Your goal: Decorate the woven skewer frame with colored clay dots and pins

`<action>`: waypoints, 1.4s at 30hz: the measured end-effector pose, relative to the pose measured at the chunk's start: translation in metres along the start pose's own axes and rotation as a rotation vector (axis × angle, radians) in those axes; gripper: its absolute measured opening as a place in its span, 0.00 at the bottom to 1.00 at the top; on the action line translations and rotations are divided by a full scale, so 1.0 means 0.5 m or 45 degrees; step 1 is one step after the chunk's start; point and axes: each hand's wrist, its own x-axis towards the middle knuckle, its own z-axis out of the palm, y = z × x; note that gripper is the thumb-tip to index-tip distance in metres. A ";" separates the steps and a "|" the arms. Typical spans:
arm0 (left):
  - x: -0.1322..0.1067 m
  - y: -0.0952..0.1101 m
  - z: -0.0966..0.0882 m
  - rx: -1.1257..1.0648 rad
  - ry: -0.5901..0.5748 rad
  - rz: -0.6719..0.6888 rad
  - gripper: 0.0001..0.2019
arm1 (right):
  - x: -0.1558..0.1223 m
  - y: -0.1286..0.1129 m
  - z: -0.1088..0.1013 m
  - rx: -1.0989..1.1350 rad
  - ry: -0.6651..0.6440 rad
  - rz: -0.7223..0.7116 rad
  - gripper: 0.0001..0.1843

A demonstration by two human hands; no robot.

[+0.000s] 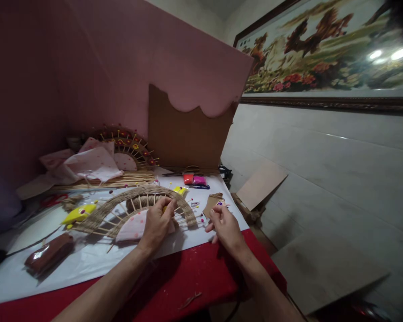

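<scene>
A half-round woven jute arch with wooden spokes and a pink paper centre lies on white paper on the table. My left hand rests on its right part, fingers closed in a pinch around one of the sticks near a yellow clay bit. My right hand hovers just right of the arch's end, fingertips pinched together on something tiny and coloured that I cannot make out. A small brown cardboard piece lies just beyond that hand.
A yellow clay piece and a wrapped brown block lie at left. Red and pink clay packs sit behind. A finished beaded fan, pink papers and a cardboard sheet stand at the back. The red table edge is near.
</scene>
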 end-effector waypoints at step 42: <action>-0.011 -0.001 0.010 0.677 -0.114 0.818 0.04 | -0.030 0.001 0.091 1.437 -0.354 0.393 0.07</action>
